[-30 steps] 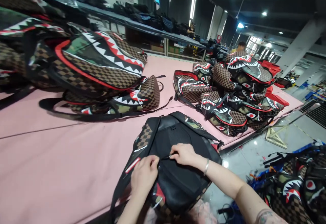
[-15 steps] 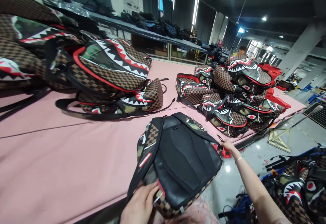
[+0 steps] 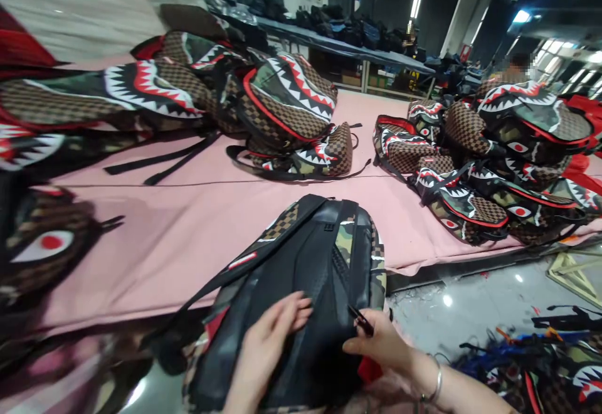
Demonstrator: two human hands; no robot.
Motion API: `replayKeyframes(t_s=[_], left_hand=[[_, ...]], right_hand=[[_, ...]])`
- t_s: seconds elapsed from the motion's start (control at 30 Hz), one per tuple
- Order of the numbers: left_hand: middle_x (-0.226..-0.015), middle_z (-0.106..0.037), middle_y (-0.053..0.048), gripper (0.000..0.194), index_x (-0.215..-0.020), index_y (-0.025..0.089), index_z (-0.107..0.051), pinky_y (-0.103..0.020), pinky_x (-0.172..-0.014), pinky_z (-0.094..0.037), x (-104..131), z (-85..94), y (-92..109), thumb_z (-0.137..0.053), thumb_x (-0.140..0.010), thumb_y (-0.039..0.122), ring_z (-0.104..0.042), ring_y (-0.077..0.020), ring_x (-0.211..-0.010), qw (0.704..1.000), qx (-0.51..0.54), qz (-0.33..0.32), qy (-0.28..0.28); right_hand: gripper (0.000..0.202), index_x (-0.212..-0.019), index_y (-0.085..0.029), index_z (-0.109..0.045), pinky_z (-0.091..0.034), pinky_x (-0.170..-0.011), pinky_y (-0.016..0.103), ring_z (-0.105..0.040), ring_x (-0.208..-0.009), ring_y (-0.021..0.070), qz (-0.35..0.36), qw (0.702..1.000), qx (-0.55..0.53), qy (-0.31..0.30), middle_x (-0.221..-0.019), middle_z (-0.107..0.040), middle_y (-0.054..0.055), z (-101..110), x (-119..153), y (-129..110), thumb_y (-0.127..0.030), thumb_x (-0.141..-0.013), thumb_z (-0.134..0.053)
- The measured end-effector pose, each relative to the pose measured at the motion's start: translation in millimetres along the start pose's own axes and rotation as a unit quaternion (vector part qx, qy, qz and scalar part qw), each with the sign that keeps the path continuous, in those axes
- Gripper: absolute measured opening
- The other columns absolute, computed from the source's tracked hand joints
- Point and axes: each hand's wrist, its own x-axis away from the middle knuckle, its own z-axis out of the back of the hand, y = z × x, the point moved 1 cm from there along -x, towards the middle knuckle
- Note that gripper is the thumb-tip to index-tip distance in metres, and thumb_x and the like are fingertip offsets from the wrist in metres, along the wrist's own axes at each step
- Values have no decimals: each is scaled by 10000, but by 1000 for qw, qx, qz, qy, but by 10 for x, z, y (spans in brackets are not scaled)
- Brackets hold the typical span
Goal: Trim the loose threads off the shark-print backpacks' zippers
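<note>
A backpack (image 3: 301,276) with a black padded back and checkered, camouflage sides lies back side up, partly over the near edge of the pink table. My left hand (image 3: 275,329) is over its back panel, fingers loosely curled and apart, with nothing seen in them. On the right, my right hand (image 3: 376,339) holds a small dark pointed tool (image 3: 361,321), which looks like snips, beside a shoulder strap (image 3: 360,257). The other strap (image 3: 263,251) runs down to the left. Something red shows under my right hand.
Shark-mouth backpacks (image 3: 286,97) are piled at the back left and more (image 3: 465,201) at the right of the pink table (image 3: 155,238). Another bag (image 3: 47,244) sits at the left edge. Bags (image 3: 555,370) lie on the floor at the right. A person (image 3: 515,69) is behind.
The view has swung left. My left hand has moved from the backpack's lower corner onto its back, and my right hand has come in from the far right side to the right strap.
</note>
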Motion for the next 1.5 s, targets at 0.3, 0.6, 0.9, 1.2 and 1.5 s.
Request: replayKeyframes(t_s=[0.3,0.6,0.9,1.2,1.5], left_hand=[[-738,-700,-54,413,-869,116,-636,-230,-565,-501,91,-742,-83,-793,-519,270,-611,-128,-587,923,301,188,-151],[-820,-702,-52,393,-896,129,-640,-218,-614,-507,110,-752,-231,-784,-553,256,-614,-112,-642,928,302,178,-128],[-892,-694,-74,395,-936,126,-632,-226,-641,-500,122,-730,-164,-766,-591,263,-623,-127,-682,927,301,167,-150],[-855,-696,-60,377,-909,141,-610,-245,-596,-495,112,-790,-76,-747,-605,316,-618,-138,-646,940,272,139,-151],[-745,-676,-53,334,-796,108,-580,-222,-539,-474,103,-791,-271,-754,-589,303,-585,-105,-546,940,262,174,-131]], right_hand=[[229,-727,-184,-580,-314,-547,217,-446,-589,113,66,968,239,47,-636,-515,-20,374,-46,-56,-378,-827,-511],[226,-793,-178,-543,-328,-625,250,-506,-688,157,193,809,549,87,-746,-565,34,512,-504,-220,-368,-894,-473],[369,-642,-172,-490,-287,-563,217,-382,-573,105,159,944,283,-59,-596,-430,-31,608,-702,-192,-500,-798,-551],[536,-508,-186,-353,-242,-453,191,-290,-486,85,98,990,69,76,-503,-314,-42,313,-854,4,-638,-781,-450],[571,-495,-210,-165,-256,-413,211,-188,-396,87,172,961,-179,125,-449,-140,-59,605,-622,-856,-624,-886,-199]])
